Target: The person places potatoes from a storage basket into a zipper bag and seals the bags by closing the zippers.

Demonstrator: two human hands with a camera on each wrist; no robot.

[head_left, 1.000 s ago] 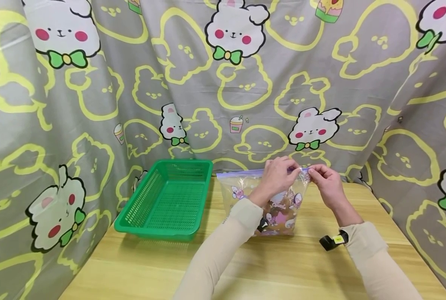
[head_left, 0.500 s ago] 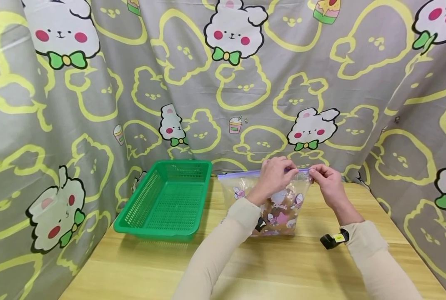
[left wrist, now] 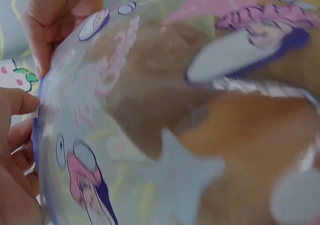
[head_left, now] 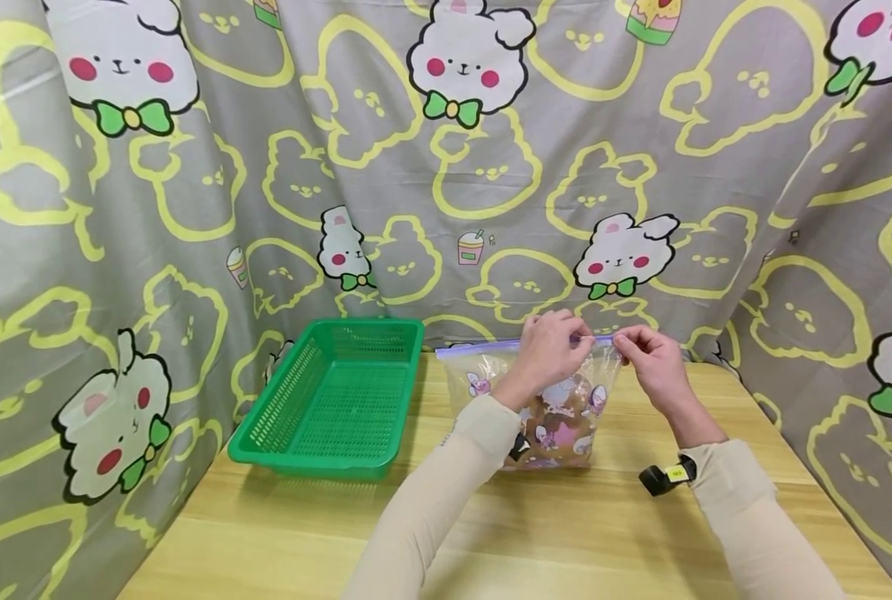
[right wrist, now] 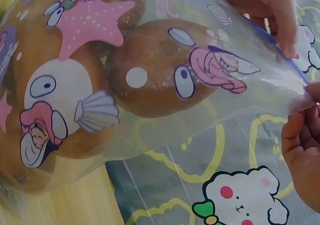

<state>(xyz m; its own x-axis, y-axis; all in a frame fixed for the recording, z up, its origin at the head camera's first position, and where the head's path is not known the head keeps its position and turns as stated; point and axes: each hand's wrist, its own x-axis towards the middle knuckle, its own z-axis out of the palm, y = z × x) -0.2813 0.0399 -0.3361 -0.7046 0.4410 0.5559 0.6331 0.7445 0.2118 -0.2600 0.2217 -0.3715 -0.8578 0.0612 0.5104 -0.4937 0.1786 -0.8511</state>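
A clear zip bag (head_left: 483,379) with a purple zip strip and pink sea-themed prints stands upright on the table. Several brown rounded items (right wrist: 160,67) fill its lower part; their kind cannot be made out through the print. My left hand (head_left: 551,350) pinches the purple strip right of its middle, thumb and fingers on either side. At the bag's top right corner, my right hand (head_left: 652,362) pinches the strip's end between thumb and index finger. Both hands (left wrist: 15,150) also appear along the strip in the left wrist view.
A green perforated plastic basket (head_left: 397,417) stands left of the bag. The wooden table (head_left: 566,533) reaches back to a grey printed curtain (head_left: 491,200), which hangs behind and on both sides.
My left hand has slid slightly left along the strip, so more purple shows between the two hands. My right hand keeps its place at the corner.
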